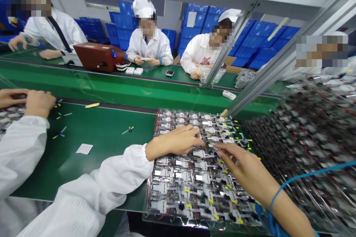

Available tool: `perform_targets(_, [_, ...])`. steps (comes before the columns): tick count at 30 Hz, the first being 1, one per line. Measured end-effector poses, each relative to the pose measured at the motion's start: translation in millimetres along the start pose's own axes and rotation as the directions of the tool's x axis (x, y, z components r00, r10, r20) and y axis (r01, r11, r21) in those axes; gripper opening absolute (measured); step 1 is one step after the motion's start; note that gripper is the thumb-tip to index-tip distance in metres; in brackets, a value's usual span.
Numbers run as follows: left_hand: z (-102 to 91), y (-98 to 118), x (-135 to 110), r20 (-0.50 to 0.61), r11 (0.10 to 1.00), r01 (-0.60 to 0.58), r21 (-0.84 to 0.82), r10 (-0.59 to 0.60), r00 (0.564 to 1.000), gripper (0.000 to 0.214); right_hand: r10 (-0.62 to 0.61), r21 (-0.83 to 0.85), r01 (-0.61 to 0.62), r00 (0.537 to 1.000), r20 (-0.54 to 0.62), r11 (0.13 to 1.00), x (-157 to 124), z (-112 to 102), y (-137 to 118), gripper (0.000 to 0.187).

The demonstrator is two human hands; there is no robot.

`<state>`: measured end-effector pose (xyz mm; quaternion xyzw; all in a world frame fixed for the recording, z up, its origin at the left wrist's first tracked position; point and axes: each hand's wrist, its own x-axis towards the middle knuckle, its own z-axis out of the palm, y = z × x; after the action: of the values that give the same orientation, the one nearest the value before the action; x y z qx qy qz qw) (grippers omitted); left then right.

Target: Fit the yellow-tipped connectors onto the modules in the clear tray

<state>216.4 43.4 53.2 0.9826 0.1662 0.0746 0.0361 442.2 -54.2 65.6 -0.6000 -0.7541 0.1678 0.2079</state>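
Note:
A clear plastic tray [155, 213] holds rows of small white and black modules with red wires and yellow tags; it lies on the green mat in front of me. My left hand [178, 141], in a white sleeve, rests on the tray's upper middle, with fingers held together and their tips pressed on a small part that I cannot make out. My right hand [246, 170], bare-armed with a blue wrist strap [280, 189], lies just right of it. Its fingers stretch flat over the modules, the tips almost meeting my left fingertips.
More filled trays [306, 137] are stacked at the right behind a slanted aluminium post [278, 63]. Small propeller-like parts [128, 130] and a white label [84, 149] lie on the mat. A co-worker's hands [27, 102] work at far left. Across the green conveyor [125, 89] sit people and a red machine [98, 56].

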Motion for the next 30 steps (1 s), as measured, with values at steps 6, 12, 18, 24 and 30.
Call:
perform_targets(6, [-7.1, 1, -1, -0.011, 0.999, 0.001, -0.040, -0.002, 1.000, 0.023, -0.074, -0.039, 0.079, 0.990, 0.121, 0.996, -9, -3, -3, 0.032])
perform_targets(12, [-9.2, -6, 0, -0.071, 0.972, -0.042, -0.230, 0.026, 0.997, 0.017, -0.068, -0.074, 0.071, 0.997, 0.036, 0.995, -10, -7, -2, 0.032])
perform_targets(18, [-5.8, -10, 2, -0.090, 0.937, -0.037, -0.347, 0.006, 0.996, 0.012, -0.070, -0.085, 0.075, 0.996, 0.063, 0.994, 10, -9, -2, 0.027])
perform_targets(24, [-1.5, -14, 0, -0.056, 0.922, 0.085, -0.377, -0.114, 0.992, 0.029, -0.124, -0.111, 0.123, 0.992, -0.005, 0.986, 32, 11, -1, 0.036])
perform_targets(30, [-0.9, -15, 0, -0.061, 0.896, 0.084, -0.435, -0.123, 0.991, 0.026, -0.139, -0.114, 0.142, 0.990, 0.033, 0.983, 42, 12, 3, 0.029])
